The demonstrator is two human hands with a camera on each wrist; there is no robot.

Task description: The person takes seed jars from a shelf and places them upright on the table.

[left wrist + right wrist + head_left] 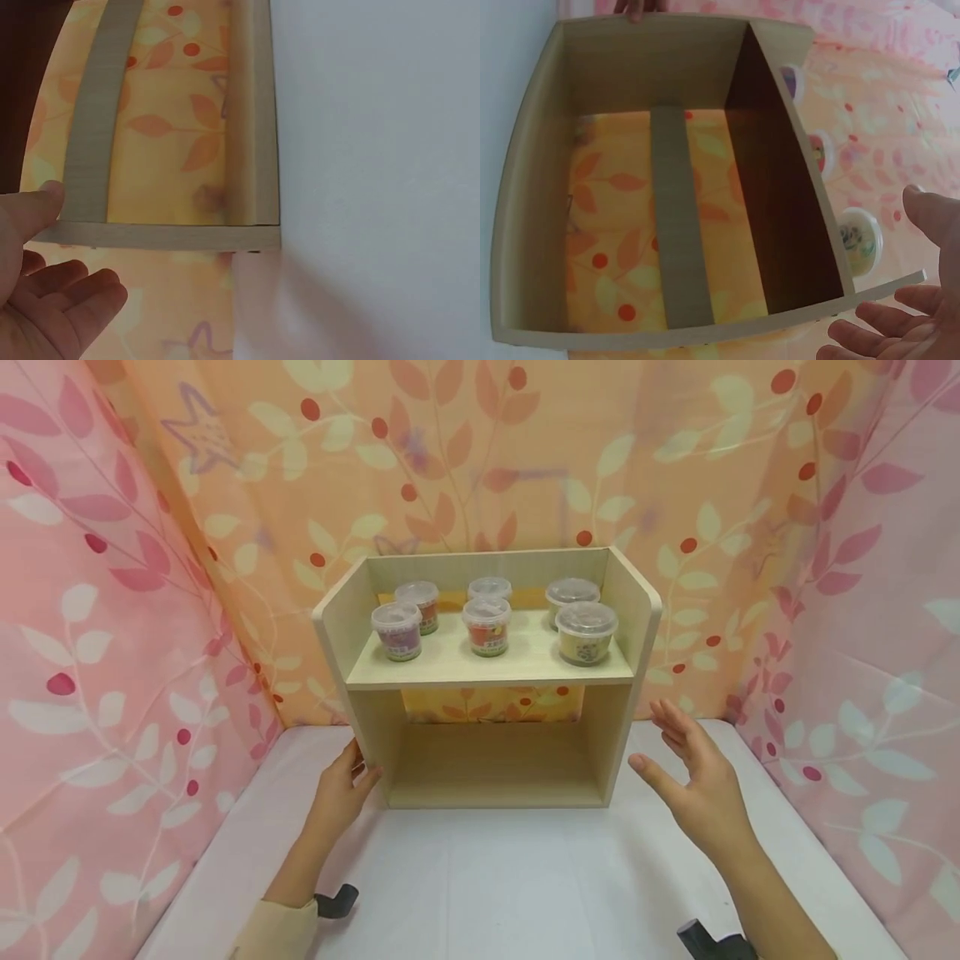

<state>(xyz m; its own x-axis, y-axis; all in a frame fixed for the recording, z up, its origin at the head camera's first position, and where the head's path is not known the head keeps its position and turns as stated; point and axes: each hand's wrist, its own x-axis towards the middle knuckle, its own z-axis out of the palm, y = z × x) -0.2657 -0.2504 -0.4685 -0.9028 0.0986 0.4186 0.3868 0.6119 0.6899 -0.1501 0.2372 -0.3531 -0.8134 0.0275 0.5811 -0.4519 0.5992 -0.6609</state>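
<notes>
A pale wooden two-tier shelf (487,683) stands upright on the white table. My left hand (341,793) is at its left side panel, the thumb at the panel's front edge and the relaxed fingers along the outside. A gap shows between those fingers and the panel (172,237) in the left wrist view. Beside the right panel, my right hand (697,789) is held apart from the wood, fingers extended and thumb spread. Lidded plastic cups stand in pairs on the upper tier: a purple cup (397,632), a red-labelled cup (487,627) and a wider yellow cup (586,633) in front.
The lower compartment (487,764) has an open back with a crossbar (679,217). Orange leaf-patterned cloth (480,460) hangs behind the shelf, and pink cloth (97,652) encloses both sides. White table surface (495,877) lies in front.
</notes>
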